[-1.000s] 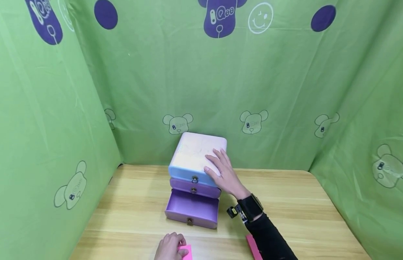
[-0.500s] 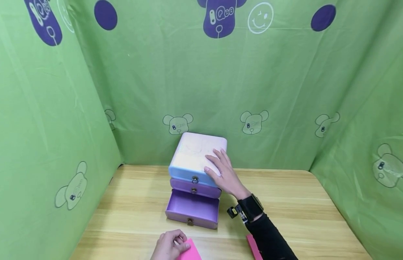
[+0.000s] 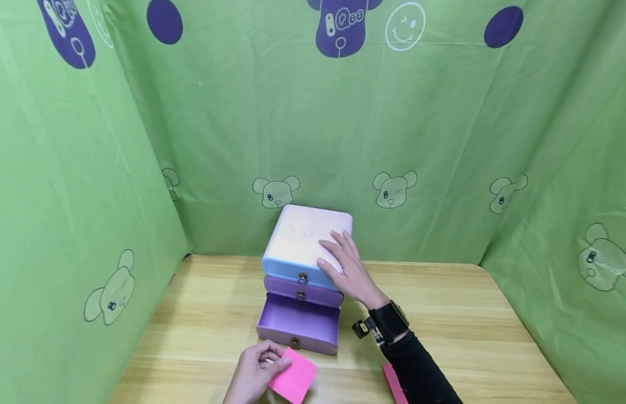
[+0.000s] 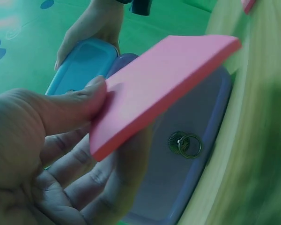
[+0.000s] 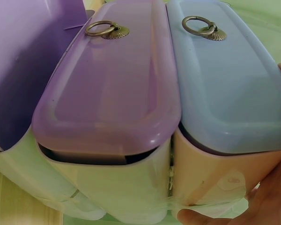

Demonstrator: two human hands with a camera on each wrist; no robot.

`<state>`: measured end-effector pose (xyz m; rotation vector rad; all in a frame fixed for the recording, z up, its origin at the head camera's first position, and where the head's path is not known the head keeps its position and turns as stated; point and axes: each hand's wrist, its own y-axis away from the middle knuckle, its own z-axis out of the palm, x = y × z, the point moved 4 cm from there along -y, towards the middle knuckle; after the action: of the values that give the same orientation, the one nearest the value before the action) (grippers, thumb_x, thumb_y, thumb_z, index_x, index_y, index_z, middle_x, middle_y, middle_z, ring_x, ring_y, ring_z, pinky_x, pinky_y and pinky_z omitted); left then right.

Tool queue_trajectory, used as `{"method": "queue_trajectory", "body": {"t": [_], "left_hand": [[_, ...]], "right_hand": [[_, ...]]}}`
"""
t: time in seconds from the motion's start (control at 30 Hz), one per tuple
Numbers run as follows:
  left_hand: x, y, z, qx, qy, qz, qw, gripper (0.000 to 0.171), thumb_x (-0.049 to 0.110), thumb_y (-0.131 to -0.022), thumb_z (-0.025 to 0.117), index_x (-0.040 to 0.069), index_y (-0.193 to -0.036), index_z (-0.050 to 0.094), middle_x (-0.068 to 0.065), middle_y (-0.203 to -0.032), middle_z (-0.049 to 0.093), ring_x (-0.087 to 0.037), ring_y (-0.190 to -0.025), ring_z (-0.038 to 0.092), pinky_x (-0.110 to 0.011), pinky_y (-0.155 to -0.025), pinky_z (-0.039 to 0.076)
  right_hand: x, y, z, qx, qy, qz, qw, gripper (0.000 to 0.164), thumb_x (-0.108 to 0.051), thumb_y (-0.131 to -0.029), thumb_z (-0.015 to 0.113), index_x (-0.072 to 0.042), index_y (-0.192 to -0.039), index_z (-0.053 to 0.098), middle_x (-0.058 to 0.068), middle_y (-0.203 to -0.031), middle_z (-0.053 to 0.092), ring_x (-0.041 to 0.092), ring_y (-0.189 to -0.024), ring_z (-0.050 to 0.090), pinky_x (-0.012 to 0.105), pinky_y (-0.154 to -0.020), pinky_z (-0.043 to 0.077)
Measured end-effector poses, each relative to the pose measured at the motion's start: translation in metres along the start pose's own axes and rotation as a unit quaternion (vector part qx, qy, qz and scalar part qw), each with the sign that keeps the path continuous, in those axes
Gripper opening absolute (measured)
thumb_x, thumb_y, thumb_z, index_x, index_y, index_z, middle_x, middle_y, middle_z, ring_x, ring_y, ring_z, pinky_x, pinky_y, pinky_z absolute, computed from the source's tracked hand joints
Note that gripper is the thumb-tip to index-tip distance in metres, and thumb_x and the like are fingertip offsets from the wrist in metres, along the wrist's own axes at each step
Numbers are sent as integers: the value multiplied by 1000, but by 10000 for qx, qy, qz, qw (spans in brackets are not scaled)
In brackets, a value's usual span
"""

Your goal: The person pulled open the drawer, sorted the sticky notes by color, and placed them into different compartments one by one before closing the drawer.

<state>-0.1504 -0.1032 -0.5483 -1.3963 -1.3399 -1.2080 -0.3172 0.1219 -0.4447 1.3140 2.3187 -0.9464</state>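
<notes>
My left hand [image 3: 257, 367] pinches a pink sticky note pad [image 3: 295, 377] between thumb and fingers, in front of a small stack of drawers. In the left wrist view the pad [image 4: 164, 82] is tilted, its thick edge showing. The lowest purple drawer [image 3: 313, 343] is pulled out, and its visible inside holds nothing. Above it are a closed-looking purple drawer [image 3: 282, 288] and a blue drawer [image 3: 282, 269], each with a ring pull. My right hand [image 3: 348, 269] rests on the white top [image 3: 298, 230] near its right edge, fingers spread.
A second pink item [image 3: 394, 381] lies on the wooden table [image 3: 444, 314], partly hidden by the right sleeve [image 3: 419, 365]. Green printed cloth [image 3: 313, 129] stands behind the drawers and along both sides. A small camera [image 3: 360, 329] sits at the right wrist.
My left hand has lifted the pink sticky note pad and moved forward toward the open drawer, bringing more of the pad into view. My right hand and the drawers have stayed put.
</notes>
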Motion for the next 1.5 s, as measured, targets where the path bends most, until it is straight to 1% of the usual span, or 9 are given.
{"method": "queue_trajectory", "body": {"t": [0.2, 0.3, 0.4, 0.6, 0.87, 1.07, 1.23, 1.37, 1.5], "left_hand": [[3, -6, -5, 189, 432, -161, 9988, 28, 15, -85, 80, -4, -99, 67, -18, -90, 76, -6, -67, 68, -23, -63, 59], [4, -9, -7, 214, 661, -271, 9972, 29, 13, -84, 81, -6, -100, 65, -19, -89, 76, -8, -67, 70, -25, -64, 61], [8, -12, -9, 291, 759, -286, 9963, 29, 12, -83, 81, -7, -100, 65, -19, -88, 76, -9, -67, 70, -25, -65, 61], [15, -16, -13, 551, 735, -255, 9954, 28, 11, -82, 82, -5, -98, 66, -17, -88, 76, -7, -66, 67, -23, -66, 60], [22, -25, -11, 823, 878, -71, 9927, 26, 6, -82, 81, -7, -97, 65, -13, -82, 73, -6, -61, 63, -21, -61, 58], [27, -32, -10, 1013, 1019, -149, 9895, 30, 9, -83, 82, -9, -100, 65, -12, -83, 73, -7, -64, 66, -23, -62, 59], [30, -37, -11, 1206, 980, -202, 9876, 32, 11, -82, 83, -8, -101, 66, -11, -82, 74, -7, -66, 67, -21, -62, 58], [29, -42, -13, 1302, 945, -336, 9864, 32, 13, -82, 83, -7, -101, 66, -4, -79, 74, -6, -65, 65, -18, -57, 52], [27, -47, -14, 1312, 925, -494, 9858, 32, 12, -83, 82, -6, -104, 67, 1, -78, 74, -5, -65, 66, -18, -51, 48]], "right_hand": [[0, 0, 0, -21, 9, 16, 10000, 55, -46, -101, 55, -24, -150, 49, 7, -170, 24, 33, -161, 4, 69, -125, 11], [-1, 0, 0, -12, 3, 4, 10000, 55, -46, -101, 55, -23, -150, 49, 9, -170, 24, 34, -161, 4, 70, -124, 12], [-2, 1, -1, 15, -3, -29, 10000, 55, -46, -101, 55, -23, -150, 49, 10, -170, 25, 35, -161, 5, 71, -124, 12], [-1, 0, -1, -30, -23, 15, 10000, 55, -47, -101, 54, -24, -150, 48, 8, -170, 24, 33, -161, 3, 70, -125, 11], [-1, 0, -1, -38, -60, 46, 10000, 55, -47, -101, 54, -24, -150, 49, 7, -170, 23, 32, -161, 3, 69, -125, 11], [-1, 1, -1, -28, -62, 22, 10000, 55, -47, -101, 55, -23, -150, 49, 8, -170, 24, 33, -161, 4, 71, -124, 11], [0, 1, -1, -39, -58, 27, 10000, 55, -48, -101, 54, -24, -151, 48, 7, -170, 23, 33, -161, 3, 70, -124, 11], [1, 1, -1, -39, -48, 31, 10000, 55, -48, -101, 54, -24, -151, 48, 7, -170, 23, 33, -161, 3, 71, -124, 12], [2, 1, 0, -33, -19, 24, 10000, 55, -48, -101, 54, -25, -151, 48, 7, -170, 23, 33, -161, 3, 71, -124, 14]]}}
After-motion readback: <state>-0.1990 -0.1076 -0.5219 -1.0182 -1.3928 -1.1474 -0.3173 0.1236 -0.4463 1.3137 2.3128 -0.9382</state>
